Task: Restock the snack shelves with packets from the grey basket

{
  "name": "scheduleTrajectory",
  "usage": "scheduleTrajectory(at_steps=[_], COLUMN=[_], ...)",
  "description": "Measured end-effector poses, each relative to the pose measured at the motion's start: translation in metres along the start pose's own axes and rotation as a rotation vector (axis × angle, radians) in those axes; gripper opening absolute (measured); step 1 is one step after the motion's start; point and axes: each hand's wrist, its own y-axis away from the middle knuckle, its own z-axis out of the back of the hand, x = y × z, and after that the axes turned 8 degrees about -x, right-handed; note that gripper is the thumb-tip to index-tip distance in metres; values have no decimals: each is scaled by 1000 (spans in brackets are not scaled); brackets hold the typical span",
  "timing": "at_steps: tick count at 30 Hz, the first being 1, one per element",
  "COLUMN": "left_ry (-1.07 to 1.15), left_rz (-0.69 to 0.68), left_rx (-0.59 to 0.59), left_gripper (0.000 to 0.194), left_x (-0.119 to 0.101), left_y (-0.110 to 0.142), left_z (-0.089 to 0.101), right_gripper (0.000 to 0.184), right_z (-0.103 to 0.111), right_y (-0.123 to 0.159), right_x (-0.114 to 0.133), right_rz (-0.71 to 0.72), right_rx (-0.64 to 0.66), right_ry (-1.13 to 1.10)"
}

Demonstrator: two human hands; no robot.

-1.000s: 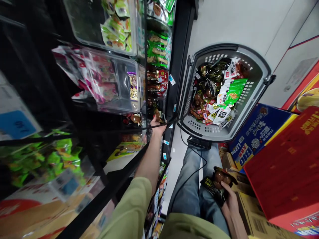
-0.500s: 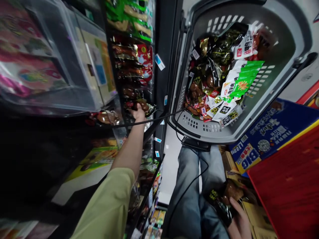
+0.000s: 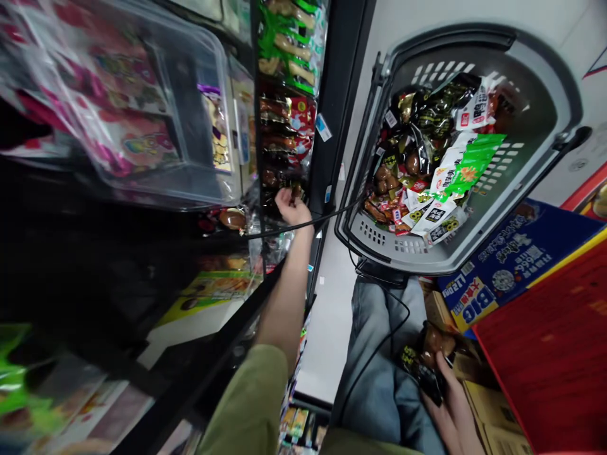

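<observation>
My left hand [image 3: 293,212] reaches into the shelf on the left, fingers curled among dark glossy snack packets [image 3: 271,180]. What the fingers hold, if anything, is hidden by the hand. Low on the right, my right hand [image 3: 448,395] grips a black snack packet [image 3: 435,344] with brown pieces showing through its clear part, above my jeans. A grey shopping basket [image 3: 535,170] stands ahead of my knees. Inside it lie several black packets [image 3: 412,151], a green and white packet [image 3: 474,167] and small red and white ones.
Red packets [image 3: 287,133] and green packets [image 3: 289,44] fill the shelf row beyond my left hand. A clear plastic bin [image 3: 190,183] is at the left. A black cable [image 3: 327,217] crosses over my left wrist. To the right are a blue carton [image 3: 516,253] and a red box [image 3: 550,354].
The view has shifted, so shelf and basket sit further right. My left hand's fingers have curled up from the brown packet they were touching. My right hand keeps its packet.
</observation>
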Motion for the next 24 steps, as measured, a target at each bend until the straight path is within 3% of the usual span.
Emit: scheduleTrajectory(at_steps=[3,5,8,10,11,12,14,16,18,21,24], left_ry=[124,182,242,252,264,260,188,-33,-161,-128,-12], left_rz=[-48,-63,-231,-357,-404,-458,-597,-549,-423,-167,303], left_rx=[-40,-116,-150,-90,-40,109,647,1048,1257,1324,1232], left_gripper=[34,34,34,30,27,22,19,33,64,93,73], left_x=[-28,-51,-88,-111,-120,-128,-135,-132,-124,-111,-103], left_y=[64,109,172,212,230,248,278,299,311,315,305], left_z=[2,19,64,100,118,134,157,169,172,171,171], right_gripper=[50,57,53,48,46,46,48,53,59,74,83], right_z=[-18,-30,-44,-49,-51,-53,-57,-60,-61,-53,-40], right_y=[7,13,18,19,19,20,21,24,27,32,39], right_x=[6,11,16,17,17,16,13,11,11,17,30], right_rz=[-94,-57,22,54,57,58,85,176,340,671,962], right_rx=[-67,-63,-6,42,58,66,76,103,150,254,419], right_ry=[-63,-98,-115,-115,-117,-121,-122,-87,-10,229,538])
